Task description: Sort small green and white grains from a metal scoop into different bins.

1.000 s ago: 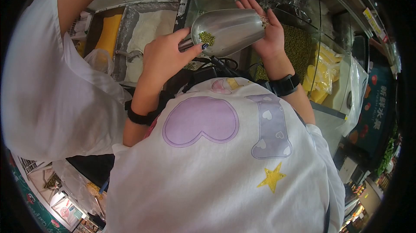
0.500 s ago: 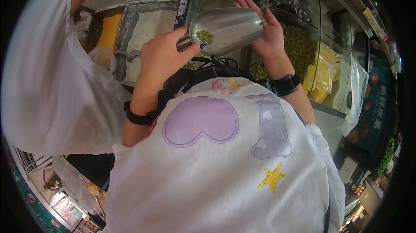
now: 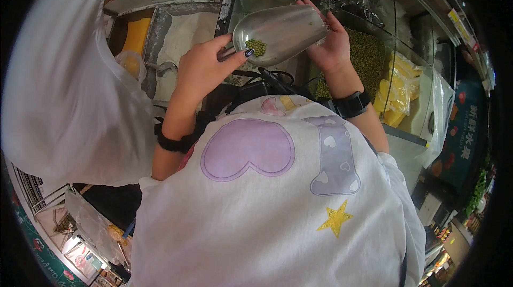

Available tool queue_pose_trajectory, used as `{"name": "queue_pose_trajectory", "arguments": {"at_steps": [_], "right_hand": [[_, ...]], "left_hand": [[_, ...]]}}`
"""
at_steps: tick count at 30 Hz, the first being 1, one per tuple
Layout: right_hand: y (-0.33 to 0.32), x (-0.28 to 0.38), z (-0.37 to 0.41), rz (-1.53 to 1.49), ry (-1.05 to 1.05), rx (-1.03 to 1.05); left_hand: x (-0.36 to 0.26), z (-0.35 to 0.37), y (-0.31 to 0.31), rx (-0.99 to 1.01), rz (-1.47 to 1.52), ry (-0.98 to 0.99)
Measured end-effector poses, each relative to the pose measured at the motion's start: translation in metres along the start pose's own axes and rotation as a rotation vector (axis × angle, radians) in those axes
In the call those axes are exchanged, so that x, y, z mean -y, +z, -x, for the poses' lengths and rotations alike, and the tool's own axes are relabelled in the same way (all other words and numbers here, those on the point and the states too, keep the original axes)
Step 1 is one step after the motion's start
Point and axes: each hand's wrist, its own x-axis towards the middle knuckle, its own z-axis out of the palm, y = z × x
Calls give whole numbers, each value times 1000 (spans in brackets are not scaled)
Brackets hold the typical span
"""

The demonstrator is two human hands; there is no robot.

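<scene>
Nearest the viewer is the wearer's white shirt (image 3: 256, 217), printed with a purple heart and a yellow star. Past the shirt, the left hand (image 3: 203, 68), with a black band at the wrist, is clamped on the short handle of a metal scoop (image 3: 286, 30). The thumb, its nail dark, lies near the scoop's rear rim. The scoop extends from this hand across to the right hand (image 3: 332, 49). That hand is spread, palm up, fingers extended and apart, with the scoop's front lip overlapping the palm and hiding part of the fingers; contact between lip and palm cannot be confirmed. A black watch-like device (image 3: 351, 105) sits on the right wrist.

The scoop is silvery, smooth and rounded, its open hollow facing the viewer. A small cluster of green beans (image 3: 256, 48) rests inside at the handle end, just beside the left thumb.

Beyond the hands, a bin of green beans (image 3: 366, 57) stands behind the right wrist, with yellow bags (image 3: 401, 84) beside it. A tray of white powder (image 3: 189, 33) lies past the left hand. At the left edge, a second person's white clothing (image 3: 75, 105) fills the view.
</scene>
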Motion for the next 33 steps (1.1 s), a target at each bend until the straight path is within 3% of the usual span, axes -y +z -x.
{"name": "queue_pose_trajectory", "arguments": {"at_steps": [3,5,12,17,21,26,33], "right_hand": [[2,-1,1,-5,14,-13],[10,-5,1,181,-66,-266],[7,0,1,230,-10,-232],[16,-13,-1,602,-49,-324],[14,-10,-2,565,-60,-307],[9,-4,-4,234,-66,-236],[23,-11,-2,193,-84,-205]], "left_hand": [[-6,2,-3,-7,-75,-24],[3,0,-1,-4,-32,-10],[-2,4,-5,-56,-133,-21],[-11,7,-9,-73,-206,-31],[-11,8,-11,-81,-236,-55],[-9,9,-13,-67,-203,-70],[-11,8,-12,-44,-207,-44]]}}
